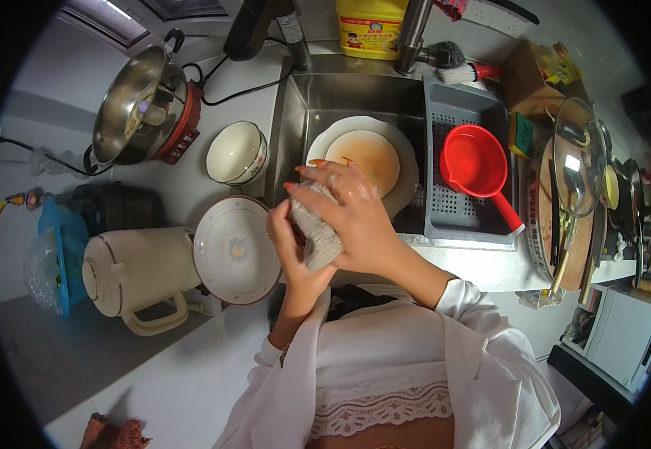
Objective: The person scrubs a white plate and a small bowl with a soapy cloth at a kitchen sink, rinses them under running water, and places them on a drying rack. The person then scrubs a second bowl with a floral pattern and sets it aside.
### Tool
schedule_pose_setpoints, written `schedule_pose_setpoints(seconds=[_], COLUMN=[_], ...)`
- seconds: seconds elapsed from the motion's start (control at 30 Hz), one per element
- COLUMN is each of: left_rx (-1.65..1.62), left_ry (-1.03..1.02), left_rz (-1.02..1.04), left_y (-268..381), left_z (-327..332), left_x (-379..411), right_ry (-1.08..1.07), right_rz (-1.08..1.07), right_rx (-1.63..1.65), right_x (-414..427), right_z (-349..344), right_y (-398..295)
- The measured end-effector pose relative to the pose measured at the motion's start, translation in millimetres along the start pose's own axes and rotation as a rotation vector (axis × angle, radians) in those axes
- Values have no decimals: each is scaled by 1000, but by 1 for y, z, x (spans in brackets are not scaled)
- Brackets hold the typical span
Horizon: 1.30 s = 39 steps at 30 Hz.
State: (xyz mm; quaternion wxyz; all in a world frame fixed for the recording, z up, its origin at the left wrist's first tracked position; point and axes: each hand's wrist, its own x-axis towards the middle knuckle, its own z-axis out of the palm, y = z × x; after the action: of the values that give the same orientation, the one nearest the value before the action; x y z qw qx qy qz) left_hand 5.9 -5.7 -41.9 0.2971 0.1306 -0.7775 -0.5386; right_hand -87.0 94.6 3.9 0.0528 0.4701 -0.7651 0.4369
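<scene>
A bunched, light grey-beige cloth (322, 241) is squeezed between my two hands above the sink's front edge. My left hand (289, 247) grips its left side, and my right hand (350, 210) wraps over its top and right side, with what looks like suds on the fingers. Beyond my hands, a scalloped white dish (325, 132) stands in the steel sink (353, 92). Inside it is a smaller round dish (362, 160) with cloudy orange liquid. My fingers partly hide both dishes.
Left of the sink are cream bowls (233, 151), a white plate (235, 250), an electric kettle (140, 275) and a steel pot (134, 106). A red ladle (474, 163) rests in the grey perforated drain basket (443, 219). The faucet (412, 39) rises behind. A glass lid (577, 157) stands right.
</scene>
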Motion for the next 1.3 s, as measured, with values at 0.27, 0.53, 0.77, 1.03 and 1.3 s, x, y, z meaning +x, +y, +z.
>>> schedule_pose_setpoints(seconds=[0.27, 0.53, 0.77, 1.03, 1.3], left_rx=[-288, -415, -535, -694, -590], left_ry=[16, 37, 114, 171, 60], left_rz=[-177, -198, -179, -213, -228], left_y=[18, 20, 18, 5, 6], left_z=[6, 5, 16, 34, 26], left_x=[7, 8, 6, -2, 4], right_ry=[106, 250, 490, 606, 590], right_rz=[286, 541, 629, 913, 919], right_rx=[624, 1235, 1530, 1830, 1608], right_x=[-7, -13, -25, -35, -35], right_z=[8, 15, 36, 49, 39], right_y=[31, 27, 19, 11, 32])
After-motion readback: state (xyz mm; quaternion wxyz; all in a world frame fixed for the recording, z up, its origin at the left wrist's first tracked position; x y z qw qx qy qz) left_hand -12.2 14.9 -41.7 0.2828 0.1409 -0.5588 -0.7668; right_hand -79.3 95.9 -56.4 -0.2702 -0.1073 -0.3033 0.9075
